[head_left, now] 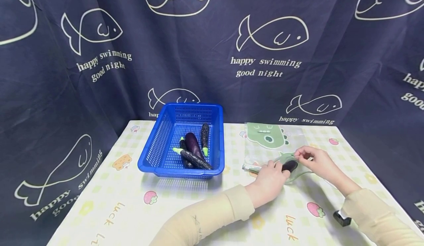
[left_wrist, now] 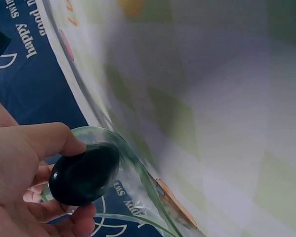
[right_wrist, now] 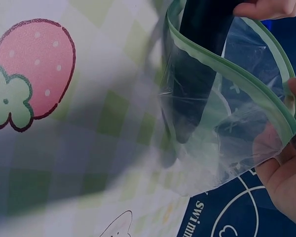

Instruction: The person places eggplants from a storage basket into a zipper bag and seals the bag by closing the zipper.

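Item in work: a smooth, glossy, blackish elongated eggplant [left_wrist: 84,173], partway into a clear plastic bag with a green zip rim [right_wrist: 241,148]. In the right wrist view its lower part shows through the bag wall; its upper end stands out past the mouth.

Grip, left hand [head_left: 269,179]: thumb and fingers closed around the protruding end of the eggplant. Grip, right hand [head_left: 319,163]: narrow, pinching the bag's rim at one side; the mouth gapes.

Progress (judged): insertion begun, not complete. Left to do on this piece: the outer end to pass the rim, the left hand to let go, and, presumably, the zip to be pressed closed. The zip is unsealed along the visible part.

Just beyond the hands: clear flat plastic bagging with a green cartoon print [head_left: 266,135], lying on the table; number of layers cannot be told.

Farther left: a blue perforated plastic basket [head_left: 149,163], well apart from the hands. In it: one smooth purple eggplant [head_left: 192,141] and three wrinkled black vegetables with pale-green tips [head_left: 204,135], one partly covered. These four are unbagged; whether they are to follow cannot be told.
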`<action>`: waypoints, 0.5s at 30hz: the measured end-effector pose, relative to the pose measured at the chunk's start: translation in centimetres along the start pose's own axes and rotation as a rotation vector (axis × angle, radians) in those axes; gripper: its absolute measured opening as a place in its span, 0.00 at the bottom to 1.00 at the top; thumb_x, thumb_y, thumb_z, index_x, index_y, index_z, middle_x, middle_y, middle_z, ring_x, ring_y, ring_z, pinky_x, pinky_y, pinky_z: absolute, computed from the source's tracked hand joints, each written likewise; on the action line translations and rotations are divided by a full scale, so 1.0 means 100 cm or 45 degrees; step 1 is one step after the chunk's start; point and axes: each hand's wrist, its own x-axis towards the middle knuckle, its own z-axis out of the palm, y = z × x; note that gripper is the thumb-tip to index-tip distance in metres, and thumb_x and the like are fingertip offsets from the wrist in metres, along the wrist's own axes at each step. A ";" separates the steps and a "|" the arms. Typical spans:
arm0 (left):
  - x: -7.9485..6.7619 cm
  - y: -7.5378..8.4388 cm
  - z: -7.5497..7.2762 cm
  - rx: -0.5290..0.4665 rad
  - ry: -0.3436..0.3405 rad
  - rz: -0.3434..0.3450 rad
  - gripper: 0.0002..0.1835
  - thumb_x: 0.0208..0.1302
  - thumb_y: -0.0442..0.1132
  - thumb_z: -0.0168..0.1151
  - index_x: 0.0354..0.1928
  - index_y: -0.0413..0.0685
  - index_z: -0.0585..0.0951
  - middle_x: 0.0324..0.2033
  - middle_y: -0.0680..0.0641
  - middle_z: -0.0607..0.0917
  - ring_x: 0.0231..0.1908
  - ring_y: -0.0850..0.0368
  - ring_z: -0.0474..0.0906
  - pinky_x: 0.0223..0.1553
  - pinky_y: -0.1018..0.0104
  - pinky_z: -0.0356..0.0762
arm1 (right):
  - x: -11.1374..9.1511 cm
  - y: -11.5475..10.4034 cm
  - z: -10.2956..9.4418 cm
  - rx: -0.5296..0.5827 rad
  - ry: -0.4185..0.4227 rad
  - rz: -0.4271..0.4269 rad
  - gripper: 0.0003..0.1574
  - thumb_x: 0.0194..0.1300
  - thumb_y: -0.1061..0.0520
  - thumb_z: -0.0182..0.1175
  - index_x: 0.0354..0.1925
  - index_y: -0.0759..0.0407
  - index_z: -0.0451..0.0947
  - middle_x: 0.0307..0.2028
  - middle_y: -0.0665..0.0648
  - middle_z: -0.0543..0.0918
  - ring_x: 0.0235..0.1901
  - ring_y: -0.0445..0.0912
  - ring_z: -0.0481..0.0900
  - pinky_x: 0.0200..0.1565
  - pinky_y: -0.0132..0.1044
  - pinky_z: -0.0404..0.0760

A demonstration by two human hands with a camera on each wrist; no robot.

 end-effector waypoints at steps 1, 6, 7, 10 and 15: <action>0.001 0.001 0.001 0.001 -0.005 -0.003 0.10 0.58 0.47 0.55 0.42 0.67 0.70 0.40 0.54 0.71 0.38 0.59 0.68 0.30 0.70 0.68 | 0.000 -0.001 0.000 -0.001 0.000 -0.001 0.05 0.52 0.63 0.61 0.28 0.53 0.76 0.21 0.44 0.75 0.24 0.32 0.71 0.25 0.25 0.68; 0.004 0.006 0.002 0.008 -0.047 -0.014 0.11 0.59 0.49 0.55 0.43 0.68 0.69 0.41 0.55 0.69 0.39 0.59 0.67 0.31 0.70 0.68 | 0.000 -0.001 -0.001 -0.004 0.009 0.000 0.06 0.52 0.62 0.61 0.28 0.52 0.76 0.21 0.44 0.76 0.24 0.32 0.71 0.25 0.24 0.67; 0.005 0.007 0.003 0.011 -0.054 -0.015 0.11 0.59 0.49 0.55 0.43 0.68 0.69 0.41 0.55 0.69 0.39 0.59 0.67 0.31 0.70 0.68 | 0.000 -0.001 -0.001 -0.003 0.012 0.001 0.06 0.52 0.62 0.61 0.28 0.52 0.76 0.21 0.44 0.76 0.24 0.32 0.71 0.26 0.24 0.67; 0.006 0.009 0.004 0.010 -0.081 -0.015 0.11 0.59 0.49 0.55 0.43 0.68 0.69 0.41 0.56 0.69 0.40 0.59 0.68 0.32 0.69 0.68 | -0.001 0.000 0.000 -0.001 0.020 0.003 0.06 0.52 0.62 0.62 0.28 0.51 0.76 0.21 0.44 0.75 0.24 0.32 0.71 0.26 0.23 0.67; 0.004 0.009 0.007 -0.026 -0.107 -0.012 0.10 0.59 0.49 0.54 0.43 0.68 0.69 0.42 0.55 0.70 0.40 0.59 0.69 0.35 0.68 0.69 | -0.001 0.002 0.000 0.006 0.022 -0.010 0.07 0.52 0.64 0.61 0.28 0.52 0.76 0.21 0.45 0.76 0.24 0.33 0.72 0.26 0.23 0.68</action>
